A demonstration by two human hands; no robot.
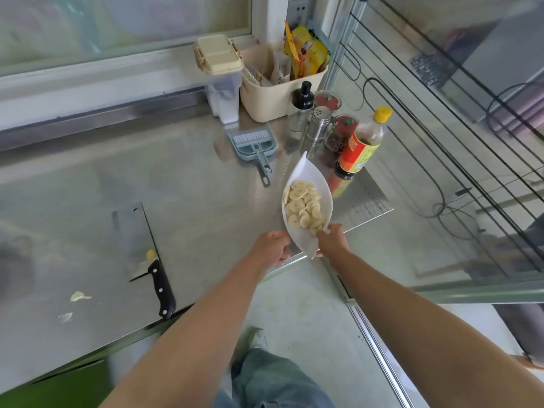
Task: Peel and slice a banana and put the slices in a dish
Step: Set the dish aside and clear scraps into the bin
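Both hands, the left hand [272, 245] and right hand [332, 240], grip the white dish [306, 172] full of banana slices [303, 207].

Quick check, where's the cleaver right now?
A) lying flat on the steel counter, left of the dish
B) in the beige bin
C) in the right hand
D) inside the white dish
A: the cleaver lies flat on the counter, untouched, while both the left hand and right hand hold the white dish of banana slices.

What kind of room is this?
Most likely a kitchen. There is a steel counter with a cleaver lying on it, sauce and spice bottles at the back, and a white dish of banana slices held in both hands.
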